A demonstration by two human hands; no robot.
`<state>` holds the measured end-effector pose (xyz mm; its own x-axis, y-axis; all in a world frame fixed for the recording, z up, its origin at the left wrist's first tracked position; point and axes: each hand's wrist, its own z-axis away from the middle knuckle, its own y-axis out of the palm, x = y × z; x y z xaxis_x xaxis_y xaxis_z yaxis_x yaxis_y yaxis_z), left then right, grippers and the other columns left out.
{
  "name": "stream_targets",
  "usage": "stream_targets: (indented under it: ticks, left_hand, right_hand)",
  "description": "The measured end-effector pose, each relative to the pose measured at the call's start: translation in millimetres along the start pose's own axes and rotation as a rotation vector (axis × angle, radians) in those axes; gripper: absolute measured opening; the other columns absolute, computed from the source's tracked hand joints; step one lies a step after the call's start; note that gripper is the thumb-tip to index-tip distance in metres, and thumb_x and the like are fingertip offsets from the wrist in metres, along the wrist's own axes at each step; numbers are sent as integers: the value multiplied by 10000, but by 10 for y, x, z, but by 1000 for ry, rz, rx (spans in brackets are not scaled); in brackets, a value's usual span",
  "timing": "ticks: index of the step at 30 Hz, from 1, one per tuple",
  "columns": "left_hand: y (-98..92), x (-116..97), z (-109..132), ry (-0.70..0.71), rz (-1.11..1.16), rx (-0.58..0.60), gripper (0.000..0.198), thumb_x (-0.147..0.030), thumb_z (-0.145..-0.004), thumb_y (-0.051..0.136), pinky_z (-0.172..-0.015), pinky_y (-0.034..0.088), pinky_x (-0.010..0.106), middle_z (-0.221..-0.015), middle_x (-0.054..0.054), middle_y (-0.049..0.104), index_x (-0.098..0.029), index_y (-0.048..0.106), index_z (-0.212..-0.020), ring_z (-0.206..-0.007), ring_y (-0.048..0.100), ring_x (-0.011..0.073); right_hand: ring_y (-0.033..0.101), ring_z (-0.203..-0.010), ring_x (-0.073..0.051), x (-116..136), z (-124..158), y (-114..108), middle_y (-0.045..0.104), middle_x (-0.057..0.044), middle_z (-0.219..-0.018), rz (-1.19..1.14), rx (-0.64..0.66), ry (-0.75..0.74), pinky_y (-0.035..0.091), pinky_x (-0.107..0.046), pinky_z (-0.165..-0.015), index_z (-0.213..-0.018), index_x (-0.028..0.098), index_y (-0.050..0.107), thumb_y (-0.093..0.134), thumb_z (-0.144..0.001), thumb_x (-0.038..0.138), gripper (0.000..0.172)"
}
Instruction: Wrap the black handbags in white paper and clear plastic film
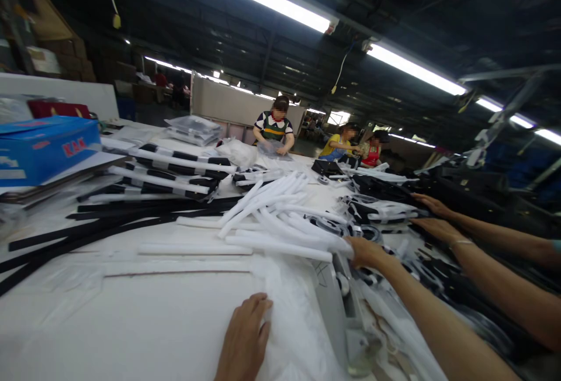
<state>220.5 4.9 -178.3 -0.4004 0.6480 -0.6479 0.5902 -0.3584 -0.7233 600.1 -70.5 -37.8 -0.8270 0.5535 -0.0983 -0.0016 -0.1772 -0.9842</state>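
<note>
My left hand rests on the white tabletop at the edge of crumpled clear plastic film. Its fingers lie loosely extended with the thumb apart, and it holds nothing. Reaching out to the right, my right hand has its fingers bent around the near ends of white, soft-looking tubes; the fingertips are partly hidden. More white tubes lie in a loose, criss-crossed heap in front of both hands. One single white tube lies flat, left of the heap.
Long black strips and bundled black-and-white pieces lie left, near a blue box. A grey machine-like object stands beside my right forearm. A co-worker's hands touch black goods at right. Other people work across the table.
</note>
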Motion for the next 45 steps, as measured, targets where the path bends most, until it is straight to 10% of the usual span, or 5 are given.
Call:
stream_targets:
  ticks: [11,15,27,32,45]
  left_hand:
    - [-13,-70,9,-18,-22,14,411,-156,-882,455,-1089,421,456,-1370,81,594,-246,626,-1245,-1263,548,224]
    - [-6,-76,12,-8,-20,7,418,-131,-875,454,-1089,418,451,-1365,77,596,-251,629,-1235,-1261,546,220]
    - [61,80,-11,89,-43,-51,366,-205,-900,491,-1021,496,422,-1330,92,624,-248,657,-1224,-1204,598,239]
    - [132,206,-40,118,-66,-57,355,-234,-906,500,-991,520,396,-1328,77,627,-255,659,-1223,-1178,620,228]
    - [103,190,-91,78,-93,29,383,-263,-907,442,-1009,493,430,-1359,91,600,-236,654,-1225,-1193,599,237]
  right_hand:
    - [682,-973,-406,-892,637,-1466,720,-184,-1009,155,-98,280,511,-500,-800,-963,199,697,642,-524,29,474]
    - [697,-887,-320,-831,776,-1681,733,-146,-917,-47,-124,221,522,-393,-794,-974,187,702,680,-583,106,399]
    - [583,-1180,-336,1433,6,-644,606,-154,-1325,-101,69,-224,465,-392,-960,-1357,186,518,847,-521,293,906]
    - [539,-1204,-473,1726,8,-281,495,-242,-1419,44,143,-172,436,-594,-976,-1527,221,281,952,-345,333,1364]
    - [434,-1325,-465,2064,285,-151,136,-272,-1603,-119,65,-32,405,-583,-1017,-1573,238,84,927,-474,483,1407]
